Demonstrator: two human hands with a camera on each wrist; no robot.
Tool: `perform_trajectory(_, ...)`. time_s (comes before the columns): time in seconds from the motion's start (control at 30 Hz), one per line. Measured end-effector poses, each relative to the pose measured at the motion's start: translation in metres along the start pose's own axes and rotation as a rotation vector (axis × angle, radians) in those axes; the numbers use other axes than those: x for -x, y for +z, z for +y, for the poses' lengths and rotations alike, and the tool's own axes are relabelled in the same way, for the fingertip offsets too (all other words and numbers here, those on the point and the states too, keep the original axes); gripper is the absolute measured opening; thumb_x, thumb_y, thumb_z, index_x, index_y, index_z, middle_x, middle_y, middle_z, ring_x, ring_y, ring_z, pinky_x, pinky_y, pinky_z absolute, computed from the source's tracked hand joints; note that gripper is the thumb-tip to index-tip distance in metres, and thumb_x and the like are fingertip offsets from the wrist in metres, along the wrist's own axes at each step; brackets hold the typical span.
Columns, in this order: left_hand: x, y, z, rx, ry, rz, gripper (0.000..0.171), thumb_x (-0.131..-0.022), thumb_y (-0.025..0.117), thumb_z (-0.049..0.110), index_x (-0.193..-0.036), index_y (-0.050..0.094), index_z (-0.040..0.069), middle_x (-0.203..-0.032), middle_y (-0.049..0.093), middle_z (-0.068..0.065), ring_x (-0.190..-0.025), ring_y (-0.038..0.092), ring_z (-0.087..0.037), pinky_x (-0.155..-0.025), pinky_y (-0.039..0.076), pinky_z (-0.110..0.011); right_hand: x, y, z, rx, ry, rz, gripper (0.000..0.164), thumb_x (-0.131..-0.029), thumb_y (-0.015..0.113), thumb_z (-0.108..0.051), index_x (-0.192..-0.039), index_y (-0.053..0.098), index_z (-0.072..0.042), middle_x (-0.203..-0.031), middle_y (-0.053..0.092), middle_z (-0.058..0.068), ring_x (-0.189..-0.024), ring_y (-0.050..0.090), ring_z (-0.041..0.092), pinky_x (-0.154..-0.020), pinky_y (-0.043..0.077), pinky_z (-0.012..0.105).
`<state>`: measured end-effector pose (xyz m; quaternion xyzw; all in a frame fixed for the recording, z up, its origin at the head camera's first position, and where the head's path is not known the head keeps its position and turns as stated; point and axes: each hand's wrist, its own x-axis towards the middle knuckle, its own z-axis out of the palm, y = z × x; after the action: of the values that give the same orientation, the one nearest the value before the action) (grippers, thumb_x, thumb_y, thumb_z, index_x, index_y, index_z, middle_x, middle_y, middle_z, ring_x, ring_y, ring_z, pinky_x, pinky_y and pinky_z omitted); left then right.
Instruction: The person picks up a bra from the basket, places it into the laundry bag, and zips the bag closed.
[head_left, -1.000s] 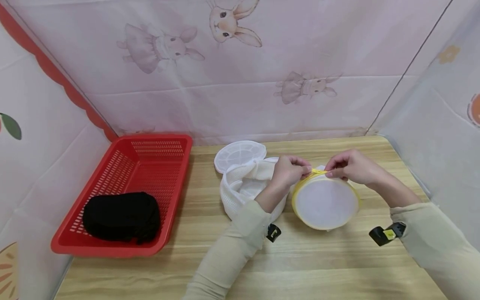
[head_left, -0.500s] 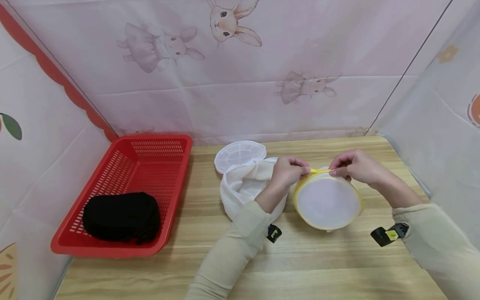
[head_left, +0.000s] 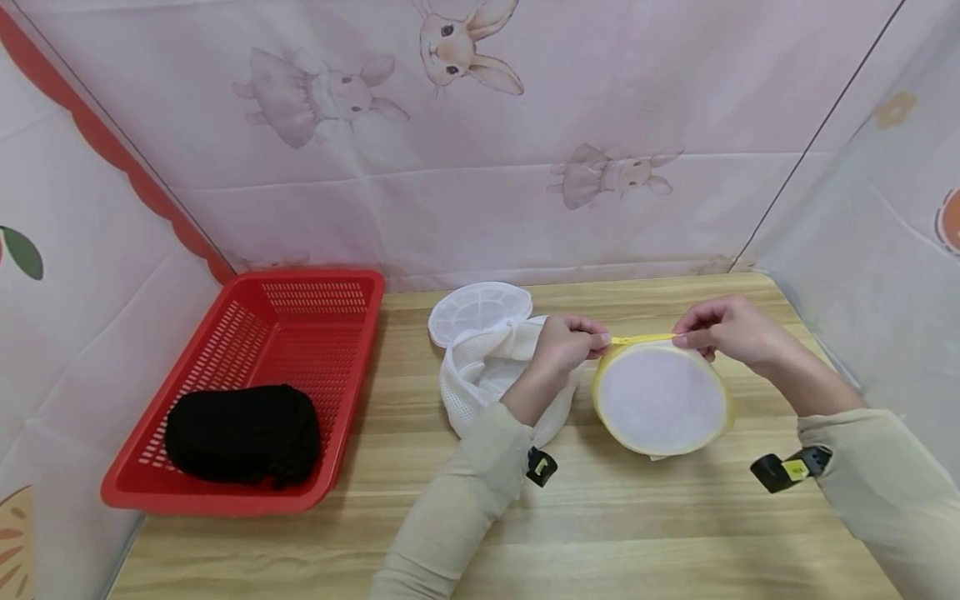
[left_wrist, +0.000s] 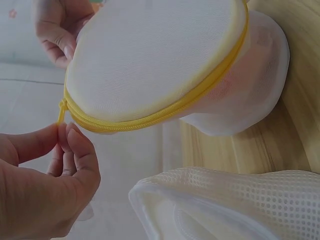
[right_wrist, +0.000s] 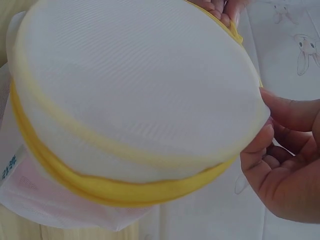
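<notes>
A white mesh laundry bag [head_left: 663, 400] with a yellow zipper [left_wrist: 145, 122] around its round top stands at the right of the table. Between thumb and fingers, my left hand [head_left: 564, 343] pinches the zipper's yellow pull [left_wrist: 61, 112] at the far rim. My right hand [head_left: 731, 329] pinches the rim of the same bag a little farther right, thumb on top in the right wrist view. Between the two hands the yellow edge runs taut. Something pinkish shows faintly through the bag's mesh side. Left of it, partly behind my left arm, lies a second white mesh bag [head_left: 468, 387], its mouth gaping.
A round white lid-like panel [head_left: 480, 308] lies at the back against the second bag. On the left stands a red plastic basket [head_left: 360, 375] holding a black pouch [head_left: 242, 433]. Printed fabric walls border the wooden table [head_left: 600, 533] at the back and sides.
My right hand has slid to the right along the rim while my left has shifted slightly left, widening the gap between them. The bag has moved a little right.
</notes>
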<state>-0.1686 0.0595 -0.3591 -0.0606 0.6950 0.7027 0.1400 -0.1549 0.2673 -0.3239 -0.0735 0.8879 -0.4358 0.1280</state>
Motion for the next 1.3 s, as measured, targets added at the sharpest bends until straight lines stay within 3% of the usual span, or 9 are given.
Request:
perform_trajectory(0.33, -0.004, -0.021, -0.004, 0.045, 0.001, -0.003, 0.003, -0.078, 0.062, -0.010, -0.082, 0.063, -0.009, -0.069, 0.060, -0.008, -0.057, 0.056, -0.011, -0.063, 0.054, -0.025, 0.005, -0.019, 0.009, -0.073, 0.027, 0.053, 0.016, -0.085, 0.060, 0.000, -0.090, 0.058, 0.015, -0.069, 0.055, 0.001, -0.057, 0.050, 0.012, -0.051, 0.047, 0.026)
perform_trajectory(0.5, -0.006, -0.029, -0.005, 0.072, -0.005, -0.005, 0.004, -0.078, 0.063, -0.011, -0.078, 0.061, -0.007, -0.071, 0.061, -0.010, -0.057, 0.057, -0.011, -0.064, 0.054, -0.027, 0.009, -0.028, 0.018, -0.118, 0.031, 0.072, 0.008, -0.085, 0.060, 0.001, -0.084, 0.061, 0.010, -0.068, 0.056, 0.000, -0.056, 0.052, 0.013, -0.051, 0.049, 0.026)
perform_trajectory(0.7, -0.005, -0.030, -0.002, 0.090, -0.018, -0.012, 0.011, -0.077, 0.062, -0.012, -0.072, 0.060, -0.003, -0.067, 0.059, -0.007, -0.055, 0.056, -0.010, -0.063, 0.054, -0.025, 0.013, -0.033, 0.026, -0.197, 0.031, 0.069, 0.013, -0.085, 0.060, 0.001, -0.075, 0.066, -0.004, -0.066, 0.057, -0.001, -0.056, 0.051, 0.012, -0.051, 0.048, 0.024)
perform_trajectory(0.9, -0.005, -0.028, -0.003, 0.065, -0.007, -0.012, 0.006, -0.077, 0.062, -0.012, -0.076, 0.062, -0.006, -0.068, 0.059, -0.007, -0.056, 0.057, -0.011, -0.063, 0.054, -0.025, 0.014, -0.033, 0.030, -0.190, 0.009, 0.067, 0.012, -0.086, 0.059, 0.001, -0.075, 0.065, -0.001, -0.065, 0.055, 0.000, -0.055, 0.049, 0.012, -0.049, 0.045, 0.024)
perform_trajectory(1.3, -0.003, -0.026, 0.000, 0.028, 0.030, -0.025, 0.007, -0.079, 0.062, -0.010, -0.087, 0.062, -0.011, -0.070, 0.059, -0.008, -0.060, 0.057, -0.011, -0.067, 0.054, -0.027, 0.016, -0.033, 0.035, -0.153, -0.073, -0.065, 0.006, -0.084, 0.062, 0.000, -0.084, 0.063, 0.006, -0.066, 0.056, 0.007, -0.054, 0.050, 0.015, -0.047, 0.045, 0.027)
